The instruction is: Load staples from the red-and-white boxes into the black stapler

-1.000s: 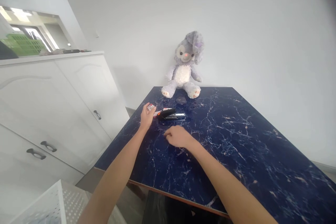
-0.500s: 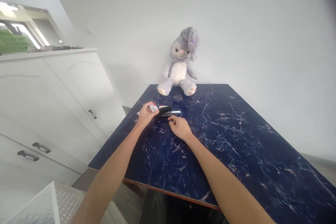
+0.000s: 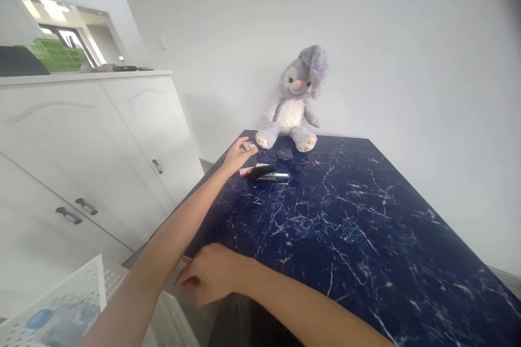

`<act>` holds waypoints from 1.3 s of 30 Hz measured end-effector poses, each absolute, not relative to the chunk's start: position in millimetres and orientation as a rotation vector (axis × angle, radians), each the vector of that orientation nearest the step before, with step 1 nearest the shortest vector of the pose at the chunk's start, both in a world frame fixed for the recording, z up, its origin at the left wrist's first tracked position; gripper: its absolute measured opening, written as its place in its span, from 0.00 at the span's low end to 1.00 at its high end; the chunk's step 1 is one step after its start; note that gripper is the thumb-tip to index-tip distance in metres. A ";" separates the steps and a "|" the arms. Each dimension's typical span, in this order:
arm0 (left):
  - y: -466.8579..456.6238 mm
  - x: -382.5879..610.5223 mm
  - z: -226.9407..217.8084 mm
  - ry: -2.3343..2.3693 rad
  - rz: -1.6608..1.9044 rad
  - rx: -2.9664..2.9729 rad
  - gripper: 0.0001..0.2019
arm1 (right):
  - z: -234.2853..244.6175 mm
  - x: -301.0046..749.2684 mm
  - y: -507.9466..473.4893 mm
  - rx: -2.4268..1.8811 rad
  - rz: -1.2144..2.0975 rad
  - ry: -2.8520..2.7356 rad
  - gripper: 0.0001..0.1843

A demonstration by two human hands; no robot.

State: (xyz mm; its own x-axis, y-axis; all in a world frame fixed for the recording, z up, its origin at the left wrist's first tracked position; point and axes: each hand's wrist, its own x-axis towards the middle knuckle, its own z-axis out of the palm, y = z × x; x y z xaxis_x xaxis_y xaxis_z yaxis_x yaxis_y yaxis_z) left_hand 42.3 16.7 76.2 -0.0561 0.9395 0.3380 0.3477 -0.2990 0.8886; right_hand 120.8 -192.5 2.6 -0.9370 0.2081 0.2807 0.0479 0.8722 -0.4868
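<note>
Fingers [image 3: 243, 147] of the left hand [image 3: 236, 156] are closed in a pinch on a small white packet [image 3: 249, 145] with a red mark. In the head view they hold it raised above the far left part of the counter [image 3: 366, 217], near the foot of the plush rabbit [image 3: 295, 103] that sits against the wall; whether packet and plush touch cannot be told. The left arm is stretched well forward.

Just below that hand, three things lie close together on the dark blue marbled top: a black stapler-like tool [image 3: 262, 171], a red-and-white box [image 3: 245, 171] touching its left end, and a silver-and-black pen [image 3: 277, 177] lying along its near side. No hand touches them.

The right hand [image 3: 209, 281] is at the near edge of the counter, well apart from the group, knuckles up and fingers curled downward over the edge. Whether they grip anything cannot be told; a thin pale sliver shows just beside the knuckles, too small to name.

By my reading, the packet is the only item lifted so far, and the other three are left lying where they are.

A white cabinet [image 3: 101, 135] stands to the left, and a white perforated basket [image 3: 61, 303] sits at the lower left with something blue inside
</note>
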 end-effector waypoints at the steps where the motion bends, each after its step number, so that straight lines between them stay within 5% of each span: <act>1: 17.4 47.5 73.1 1.336 1.356 1.675 0.38 | 0.9 118.6 -192.8 -0.118 0.809 -2.580 0.11; 11: -15.2 81.5 23.4 1.034 1.288 1.775 0.38 | 7.2 249.3 -40.1 -1.228 0.492 -1.322 0.20; 18: -31.3 82.5 17.7 0.850 1.021 1.740 0.41 | -7.8 254.0 -24.2 -1.009 0.921 -1.403 0.19; 25: -28.0 71.5 15.3 0.780 1.096 1.427 0.27 | -5.8 255.5 -25.0 -1.040 1.078 -1.226 0.23; 39: -21.4 66.9 13.5 0.791 1.109 1.278 0.22 | -8.7 257.4 -18.1 -1.219 0.803 -1.197 0.21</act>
State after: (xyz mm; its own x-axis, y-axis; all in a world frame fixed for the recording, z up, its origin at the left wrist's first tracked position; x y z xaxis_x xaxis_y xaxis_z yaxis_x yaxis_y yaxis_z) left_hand 66.9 -21.4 13.5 0.3122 0.9424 0.1203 -0.1927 -0.0612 0.9793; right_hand 257.4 -18.1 -8.7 0.2349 0.9414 0.2420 0.1327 0.2156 -0.9674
